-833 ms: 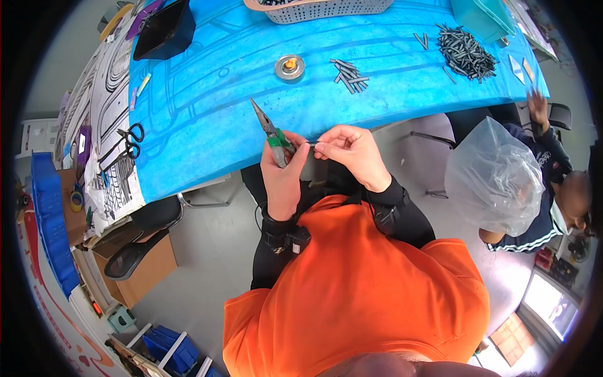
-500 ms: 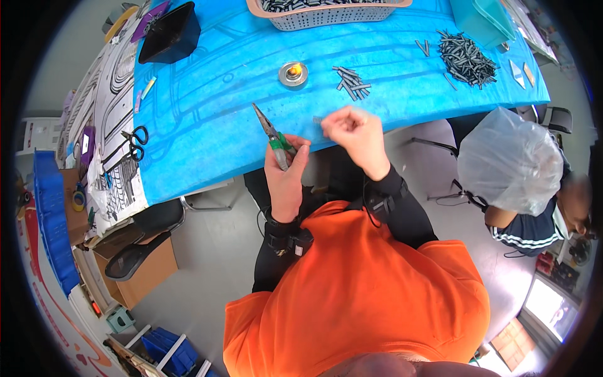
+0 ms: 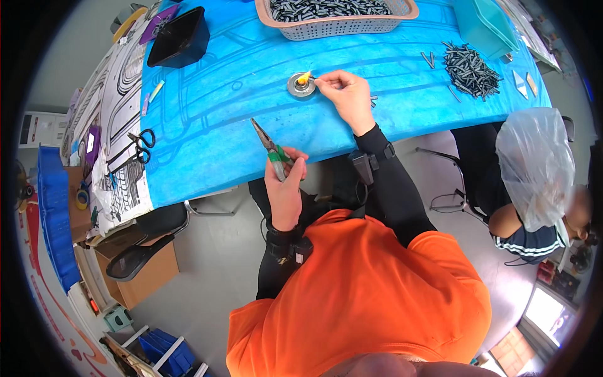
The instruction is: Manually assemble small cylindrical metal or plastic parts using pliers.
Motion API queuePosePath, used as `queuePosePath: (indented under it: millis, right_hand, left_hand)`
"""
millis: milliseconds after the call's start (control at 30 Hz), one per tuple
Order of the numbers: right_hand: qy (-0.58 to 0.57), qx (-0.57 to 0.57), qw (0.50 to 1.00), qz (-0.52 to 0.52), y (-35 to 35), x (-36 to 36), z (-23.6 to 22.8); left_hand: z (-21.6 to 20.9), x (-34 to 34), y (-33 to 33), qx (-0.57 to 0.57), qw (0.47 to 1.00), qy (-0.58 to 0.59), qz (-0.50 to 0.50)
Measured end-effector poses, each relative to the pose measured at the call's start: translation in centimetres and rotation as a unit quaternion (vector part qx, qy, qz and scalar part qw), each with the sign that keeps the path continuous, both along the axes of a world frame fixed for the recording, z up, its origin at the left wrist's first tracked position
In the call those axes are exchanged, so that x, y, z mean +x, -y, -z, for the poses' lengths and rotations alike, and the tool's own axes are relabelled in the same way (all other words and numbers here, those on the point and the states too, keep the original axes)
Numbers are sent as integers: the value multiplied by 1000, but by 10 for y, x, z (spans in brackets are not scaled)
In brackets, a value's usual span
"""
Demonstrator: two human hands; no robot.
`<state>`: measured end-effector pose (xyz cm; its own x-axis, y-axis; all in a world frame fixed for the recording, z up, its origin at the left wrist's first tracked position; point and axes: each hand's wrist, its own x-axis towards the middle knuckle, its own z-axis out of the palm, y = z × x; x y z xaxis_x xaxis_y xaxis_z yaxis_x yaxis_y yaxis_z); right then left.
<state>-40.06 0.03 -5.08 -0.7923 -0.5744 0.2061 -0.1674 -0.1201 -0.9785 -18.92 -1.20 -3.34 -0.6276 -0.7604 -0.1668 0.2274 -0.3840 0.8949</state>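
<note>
My left hand (image 3: pixel 286 198) is closed around needle-nose pliers (image 3: pixel 271 146) with green on the handles, their jaws pointing up and away over the table's near edge. Farther off, my right hand (image 3: pixel 348 100) pinches a small dark piece (image 3: pixel 313 78) at the yellow flame (image 3: pixel 304 78) of a small round metal burner (image 3: pixel 302 93). It looks like a short coil spring, mostly hidden by the fingertips and the flame's glare. A few small dark pieces (image 3: pixel 374 100) peek out beside my right wrist, which hides the others.
A pink-rimmed basket (image 3: pixel 352 28) full of dark pieces stands at the back. To the right are a loose heap of pieces (image 3: pixel 472 72) and a teal bin (image 3: pixel 487 28). A black bin (image 3: pixel 181 41) and scissors (image 3: pixel 143 146) are left. Another person holds a plastic bag (image 3: pixel 537 166) at right.
My right hand has moved forward and slightly left, bringing the small piece from the near edge to the flame. My left hand keeps hold of the pliers. The other person's bag has shifted.
</note>
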Motion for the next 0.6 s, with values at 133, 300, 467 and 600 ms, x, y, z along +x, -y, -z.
queuePosePath:
  millis: [133,300,467,600]
  right_hand:
    - [-5,3,1000,-6,0,-1,0]
    - [7,-3,1000,-17,1,-1,-1]
    - [22,43,999,1,2,-2,1]
    - [1,12,1000,-18,-2,2,-9]
  left_hand:
    - [2,-2,2,-8,1000,-24,1]
    - [4,-4,2,13,1000,-4,13]
    - [6,-3,2,-9,1000,-10,13]
    - [4,-2,1,-16,998,53,41]
